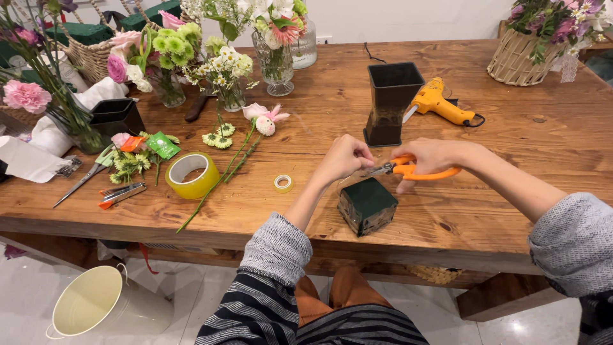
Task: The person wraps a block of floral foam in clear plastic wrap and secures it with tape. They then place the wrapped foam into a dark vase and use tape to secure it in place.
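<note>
Orange-handled scissors (408,169) sit gripped in the right hand (431,160), their long axis running across the table (511,147) with the short blades pointing left toward the left hand (345,158), which is pinched shut on something too thin to make out, perhaps a wire. Both hands hover just above and behind the dark green foam block (368,203), which rests near the table's front edge. The left hand is slightly nearer to the block.

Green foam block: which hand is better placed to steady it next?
Probably the left hand: it hovers just above the green foam block, pinching something too small to identify, while the right hand grips the orange scissors.
</note>
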